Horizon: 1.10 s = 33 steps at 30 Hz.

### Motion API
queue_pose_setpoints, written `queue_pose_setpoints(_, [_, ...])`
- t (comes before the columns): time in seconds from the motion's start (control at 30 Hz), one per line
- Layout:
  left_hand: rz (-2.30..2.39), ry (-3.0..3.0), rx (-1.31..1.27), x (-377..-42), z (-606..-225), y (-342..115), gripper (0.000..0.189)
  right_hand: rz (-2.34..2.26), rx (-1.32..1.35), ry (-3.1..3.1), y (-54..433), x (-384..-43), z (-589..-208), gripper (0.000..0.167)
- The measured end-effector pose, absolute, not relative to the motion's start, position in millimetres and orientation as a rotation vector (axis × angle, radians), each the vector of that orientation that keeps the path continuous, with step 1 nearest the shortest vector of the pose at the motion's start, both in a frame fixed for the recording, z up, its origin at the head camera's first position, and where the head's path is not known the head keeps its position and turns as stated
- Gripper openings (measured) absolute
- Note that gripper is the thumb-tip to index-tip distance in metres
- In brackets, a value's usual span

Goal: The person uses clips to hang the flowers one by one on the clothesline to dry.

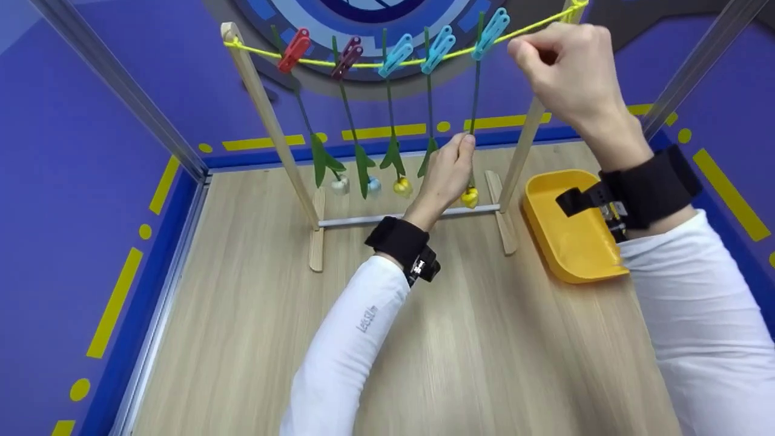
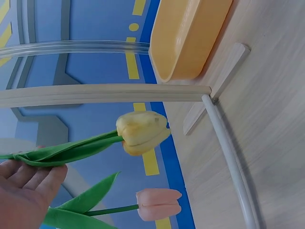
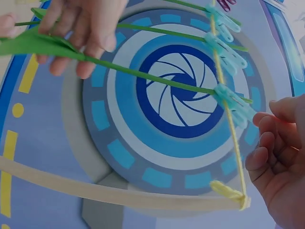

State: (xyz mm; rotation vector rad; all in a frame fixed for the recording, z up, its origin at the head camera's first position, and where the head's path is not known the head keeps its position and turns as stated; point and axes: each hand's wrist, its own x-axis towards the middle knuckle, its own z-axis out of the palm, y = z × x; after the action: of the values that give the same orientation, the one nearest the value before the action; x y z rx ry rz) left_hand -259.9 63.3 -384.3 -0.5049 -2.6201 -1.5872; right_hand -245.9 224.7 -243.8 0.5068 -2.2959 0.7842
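Note:
My left hand (image 1: 448, 169) is at the rightmost hanging flower, a yellow tulip (image 2: 143, 132). Its loosely extended fingers touch the green leaf and stem. A light blue clothespin (image 1: 490, 34) clips this stem to the yellow cord (image 1: 533, 27). My right hand (image 1: 572, 69) is just right of that clothespin, fingers loosely curled, holding nothing. Other upside-down tulips hang to the left: white (image 1: 340, 184), pale blue (image 1: 373, 184) and another yellow (image 1: 402, 186). A pink tulip (image 2: 159, 204) shows in the left wrist view; its bloom is hidden behind my left hand in the head view.
Red (image 1: 295, 51), dark red (image 1: 347, 57) and light blue (image 1: 396, 56) clothespins line the cord. It runs between two wooden posts (image 1: 266, 115) joined low by a white bar (image 1: 363, 220). A yellow-orange bin (image 1: 569, 242) stands at right. Printed blue walls surround the wooden tabletop (image 1: 484, 351).

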Motion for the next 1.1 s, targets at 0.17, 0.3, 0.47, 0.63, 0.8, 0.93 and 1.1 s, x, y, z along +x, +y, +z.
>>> queue_pose_setpoints(0.17, [-1.614,-2.661,-0.498,-254,-386,59,0.050,0.856,0.578,-2.186,226,-243,-269,0.032])
queue_pose_setpoints(0.3, [-1.625,-2.641,-0.518,-247,-389,55,0.049,0.912,0.574,-2.160,229,-239,-292,0.026])
queue_pose_setpoints(0.47, [-1.618,-2.592,-0.528,-238,-397,45,0.047,0.957,0.539,-2.169,231,-235,-322,0.023])
queue_pose_setpoints(0.63, [-1.630,-2.572,-0.552,-229,-405,36,0.046,0.989,0.499,-2.167,234,-228,-350,0.022])
queue_pose_setpoints(0.8, [-1.633,-2.553,-0.562,-219,-413,29,0.046,1.030,0.476,-2.173,240,-222,-377,0.020])
queue_pose_setpoints(0.93, [-1.632,-2.558,-0.557,-208,-422,20,0.046,1.030,0.430,-2.159,246,-217,-402,0.017])
queue_pose_setpoints(1.1, [-1.560,-2.562,-0.541,-195,-434,4,0.044,1.007,0.379,-2.185,253,-206,-433,0.013])
